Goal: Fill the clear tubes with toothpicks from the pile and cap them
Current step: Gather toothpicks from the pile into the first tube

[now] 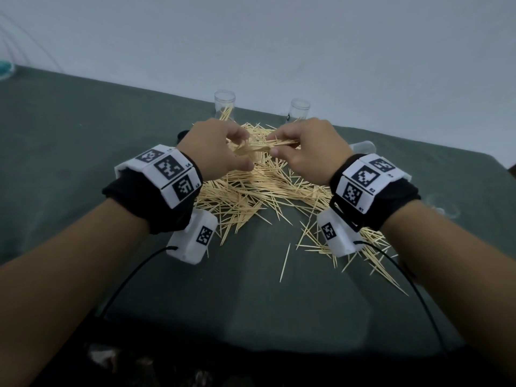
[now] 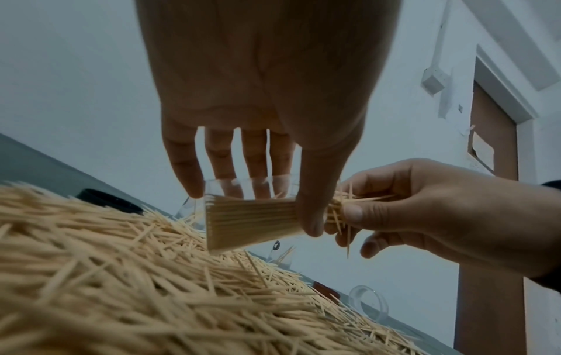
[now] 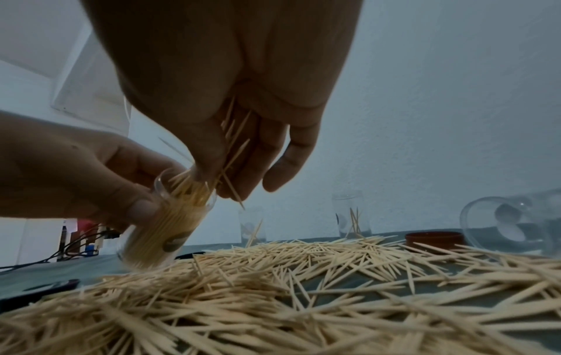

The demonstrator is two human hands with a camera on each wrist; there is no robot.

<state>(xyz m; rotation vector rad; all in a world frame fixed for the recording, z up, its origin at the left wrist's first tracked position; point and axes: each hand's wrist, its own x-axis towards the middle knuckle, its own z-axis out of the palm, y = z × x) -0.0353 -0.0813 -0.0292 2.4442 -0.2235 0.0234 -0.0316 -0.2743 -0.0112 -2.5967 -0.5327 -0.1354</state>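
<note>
1. Green tablecloth (image 1: 69, 163) runs back to a pale wall; near edge cut off, open cloth at left.
2. Left hand (image 1: 215, 148) grips a tilted clear tube (image 3: 164, 230) packed with toothpicks, above the pile (image 1: 259, 188).
3. Right hand (image 1: 310, 148) pinches loose toothpicks at its mouth.
4. Two upright tubes (image 1: 224, 103) stand behind; another lies sideways (image 3: 516, 225), half hidden by the right hand in the head view.

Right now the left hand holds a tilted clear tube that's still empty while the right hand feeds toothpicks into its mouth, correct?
Not quite: the clear tube in the left hand is already packed with toothpicks, as the right wrist view shows. The rest holds: it is tilted, and the right hand feeds toothpicks into its mouth.
</note>
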